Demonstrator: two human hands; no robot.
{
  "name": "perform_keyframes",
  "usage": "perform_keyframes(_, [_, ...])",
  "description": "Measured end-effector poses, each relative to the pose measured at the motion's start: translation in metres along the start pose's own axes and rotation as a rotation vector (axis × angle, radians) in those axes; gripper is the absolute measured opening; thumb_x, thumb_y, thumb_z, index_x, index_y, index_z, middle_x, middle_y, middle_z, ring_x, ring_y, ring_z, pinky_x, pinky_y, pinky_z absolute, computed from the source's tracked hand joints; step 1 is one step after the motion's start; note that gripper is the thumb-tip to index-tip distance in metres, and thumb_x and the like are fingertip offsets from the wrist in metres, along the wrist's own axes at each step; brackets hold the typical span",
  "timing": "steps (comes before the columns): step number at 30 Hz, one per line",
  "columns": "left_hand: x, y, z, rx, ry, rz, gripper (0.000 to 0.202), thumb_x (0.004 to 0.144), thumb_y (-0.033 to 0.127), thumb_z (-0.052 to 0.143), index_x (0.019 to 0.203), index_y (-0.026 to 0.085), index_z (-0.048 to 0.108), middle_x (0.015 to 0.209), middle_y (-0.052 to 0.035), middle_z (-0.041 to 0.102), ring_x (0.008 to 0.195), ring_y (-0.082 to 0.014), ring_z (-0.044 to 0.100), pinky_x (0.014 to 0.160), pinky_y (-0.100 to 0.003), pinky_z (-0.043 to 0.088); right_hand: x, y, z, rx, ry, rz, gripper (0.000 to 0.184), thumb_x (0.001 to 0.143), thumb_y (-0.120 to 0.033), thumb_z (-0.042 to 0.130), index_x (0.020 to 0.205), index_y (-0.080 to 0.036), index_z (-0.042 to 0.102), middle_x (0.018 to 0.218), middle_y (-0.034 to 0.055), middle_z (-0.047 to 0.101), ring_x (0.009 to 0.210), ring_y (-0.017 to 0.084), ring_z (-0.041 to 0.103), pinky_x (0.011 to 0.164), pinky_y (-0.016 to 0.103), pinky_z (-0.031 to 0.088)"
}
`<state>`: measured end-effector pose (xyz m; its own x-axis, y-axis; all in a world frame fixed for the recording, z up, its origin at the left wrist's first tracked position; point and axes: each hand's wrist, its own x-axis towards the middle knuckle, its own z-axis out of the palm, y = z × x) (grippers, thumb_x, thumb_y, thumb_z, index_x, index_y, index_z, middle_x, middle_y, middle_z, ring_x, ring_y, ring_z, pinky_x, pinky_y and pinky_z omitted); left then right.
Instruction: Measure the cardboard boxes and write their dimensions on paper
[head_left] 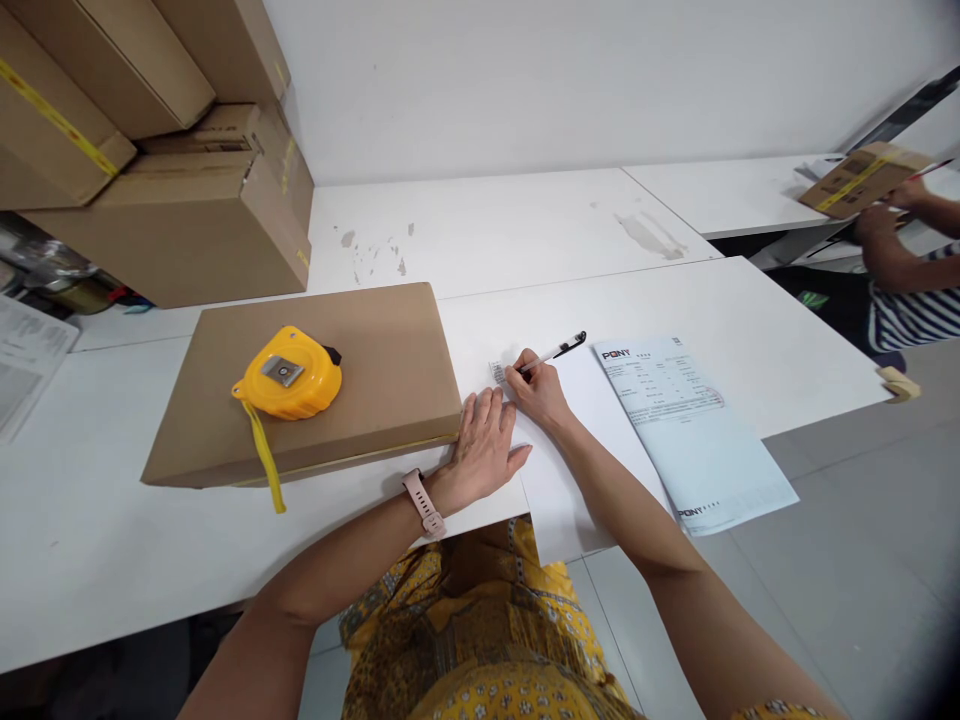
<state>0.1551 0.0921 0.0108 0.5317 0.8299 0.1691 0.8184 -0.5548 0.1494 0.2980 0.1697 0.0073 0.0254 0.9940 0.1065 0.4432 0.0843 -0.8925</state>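
My right hand point(536, 393) is closed around a pen point(561, 351), its lower end over a sheet of white paper point(592, 420) that bears some small handwriting point(498, 372) near its upper left. My left hand point(486, 445) lies flat with fingers stretched out, partly on the paper's left side and close against a closed cardboard box point(375, 350). On top of that box sits a yellow tape measure point(291, 375) with a yellow strap hanging over the front edge. Right of the white sheet lies a printed form point(697, 440) marked PONY.
Stacked cardboard boxes point(172, 220) stand at the back left, with printed paper point(30, 360) at the far left edge. The white table point(97, 560) ends in front of me. At far right, another person's hands point(885, 220) hold a taped carton point(862, 180).
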Motion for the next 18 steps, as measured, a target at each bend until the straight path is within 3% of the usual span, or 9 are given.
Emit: perform_keyframes(18, [-0.0004,-0.0002,0.0012,0.004,0.002,0.003,0.063,0.096,0.05,0.052,0.137,0.002,0.05,0.152,-0.0278,0.045,0.144,-0.0391,0.037,0.121,-0.054,0.024,0.0012,-0.0019,-0.0009,-0.021,0.014,0.013,0.02,0.081,-0.028,0.056,0.068,-0.024,0.042,0.052,-0.0075,0.04,0.052,0.011,0.037,0.053,0.027,0.03])
